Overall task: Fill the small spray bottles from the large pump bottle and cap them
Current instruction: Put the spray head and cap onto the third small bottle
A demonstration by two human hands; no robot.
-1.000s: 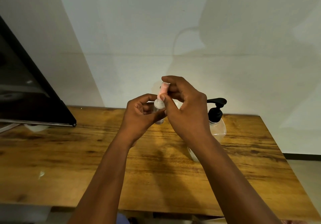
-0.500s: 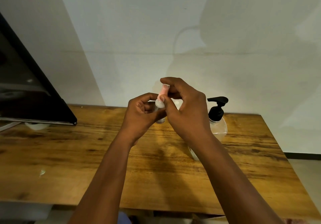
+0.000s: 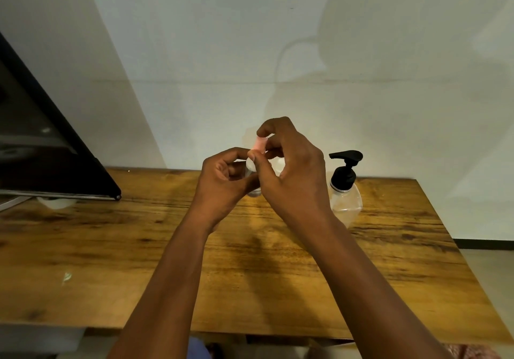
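My left hand (image 3: 222, 180) grips a small clear spray bottle (image 3: 254, 191) above the wooden table (image 3: 111, 247); its body is mostly hidden by my fingers. My right hand (image 3: 292, 175) pinches the bottle's pink cap (image 3: 260, 144) between thumb and forefinger, right on top of the bottle's white neck. The large clear pump bottle (image 3: 346, 202) with a black pump head stands on the table just right of my right hand, partly hidden by my wrist.
A dark monitor (image 3: 41, 150) leans in at the far left, with a white stand under it. A white wall rises behind the table. The table's right edge drops to the floor at the right.
Both hands stay together at the bottle; my right fingers have shifted slightly on the pink cap. The pump bottle has not moved.
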